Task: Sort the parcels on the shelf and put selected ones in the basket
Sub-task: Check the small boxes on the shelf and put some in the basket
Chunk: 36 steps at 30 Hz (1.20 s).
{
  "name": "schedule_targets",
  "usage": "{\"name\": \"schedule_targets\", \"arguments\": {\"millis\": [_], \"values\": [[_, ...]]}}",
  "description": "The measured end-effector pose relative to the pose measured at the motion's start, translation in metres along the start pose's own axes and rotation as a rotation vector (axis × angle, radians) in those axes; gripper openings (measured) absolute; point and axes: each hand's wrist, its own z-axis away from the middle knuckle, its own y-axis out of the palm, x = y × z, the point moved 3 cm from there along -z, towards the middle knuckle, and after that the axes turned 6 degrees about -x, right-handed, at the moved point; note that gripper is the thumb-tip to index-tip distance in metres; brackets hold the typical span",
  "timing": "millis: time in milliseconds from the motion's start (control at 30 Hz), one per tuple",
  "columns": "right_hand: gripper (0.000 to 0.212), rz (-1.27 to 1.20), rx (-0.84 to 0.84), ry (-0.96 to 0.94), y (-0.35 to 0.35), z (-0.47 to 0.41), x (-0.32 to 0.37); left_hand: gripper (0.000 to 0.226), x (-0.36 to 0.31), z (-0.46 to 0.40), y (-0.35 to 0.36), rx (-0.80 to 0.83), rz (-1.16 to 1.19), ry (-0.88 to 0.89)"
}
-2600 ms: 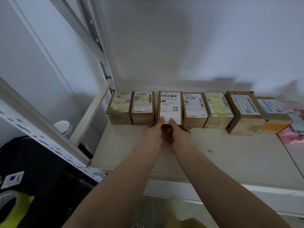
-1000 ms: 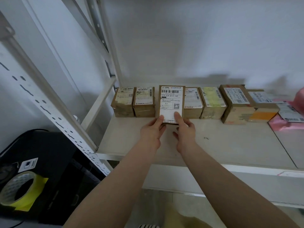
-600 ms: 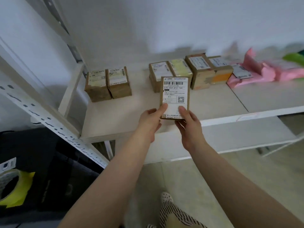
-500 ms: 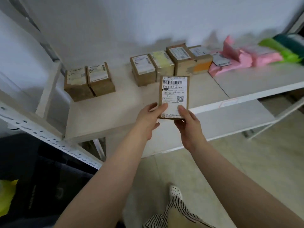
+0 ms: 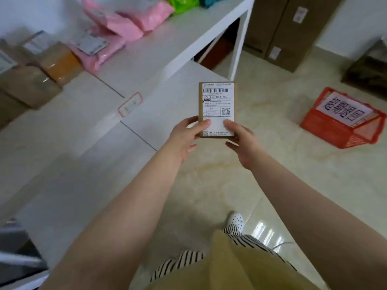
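A small brown cardboard parcel (image 5: 217,101) with a white shipping label is held upright in the air, past the shelf's front edge and above the floor. My left hand (image 5: 185,137) grips its lower left corner, thumb on the label. My right hand (image 5: 240,139) grips its lower right corner the same way. A red plastic basket (image 5: 326,130) with a printed paper sign inside sits on the floor to the right, well apart from the parcel. More brown box parcels (image 5: 31,80) stay on the white shelf (image 5: 163,47) at the left.
Pink mailer bags (image 5: 125,26) and a green bag (image 5: 182,5) lie on the shelf's far end. Tall brown cartons (image 5: 278,28) stand against the wall beyond the shelf. A dark object (image 5: 370,68) sits at the right edge. Beige tiled floor (image 5: 272,164) lies between me and the basket.
Both hands lifted the parcel out of the row on the shelf and carried it right, off the shelf. My view swung right, and the red basket came into sight.
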Motion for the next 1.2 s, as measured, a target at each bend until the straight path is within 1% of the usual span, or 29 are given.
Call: {"name": "schedule_targets", "arguments": {"millis": [67, 133, 200, 233, 333, 400, 600, 667, 733, 933, 1067, 1133, 1200], "values": [[0.073, 0.007, -0.050, 0.018, -0.050, -0.028, 0.014, 0.054, -0.005, -0.025, 0.059, 0.065, -0.035, -0.039], [0.073, 0.001, -0.094, 0.029, -0.097, -0.052, 0.029, 0.055, -0.010, -0.047, 0.113, 0.122, -0.051, -0.069], [0.070, 0.001, -0.131, 0.026, -0.140, -0.075, 0.046, 0.055, -0.017, -0.067, 0.165, 0.161, -0.070, -0.089], [0.063, 0.002, -0.144, 0.023, -0.158, -0.085, 0.054, 0.052, -0.020, -0.076, 0.187, 0.174, -0.075, -0.099], [0.030, -0.017, -0.178, 0.014, -0.203, -0.114, 0.079, 0.047, -0.037, -0.099, 0.248, 0.201, -0.084, -0.121], [0.020, -0.053, -0.216, 0.013, -0.232, -0.136, 0.090, 0.045, -0.049, -0.118, 0.286, 0.232, -0.114, -0.123], [0.020, -0.108, -0.335, 0.023, -0.304, -0.205, 0.130, 0.049, -0.079, -0.188, 0.390, 0.330, -0.183, -0.141], [0.021, -0.122, -0.388, 0.021, -0.338, -0.242, 0.154, 0.051, -0.096, -0.218, 0.441, 0.381, -0.220, -0.159], [0.021, -0.136, -0.399, 0.022, -0.350, -0.248, 0.158, 0.052, -0.096, -0.232, 0.457, 0.400, -0.218, -0.152], [0.031, -0.193, -0.513, 0.030, -0.432, -0.305, 0.211, 0.055, -0.132, -0.281, 0.577, 0.505, -0.309, -0.175], [0.038, -0.223, -0.557, 0.026, -0.490, -0.337, 0.243, 0.047, -0.149, -0.304, 0.656, 0.560, -0.353, -0.168], [0.036, -0.233, -0.567, 0.033, -0.524, -0.358, 0.255, 0.035, -0.154, -0.318, 0.697, 0.585, -0.363, -0.173], [0.029, -0.242, -0.557, 0.039, -0.559, -0.383, 0.267, 0.021, -0.158, -0.332, 0.737, 0.601, -0.365, -0.174]]}}
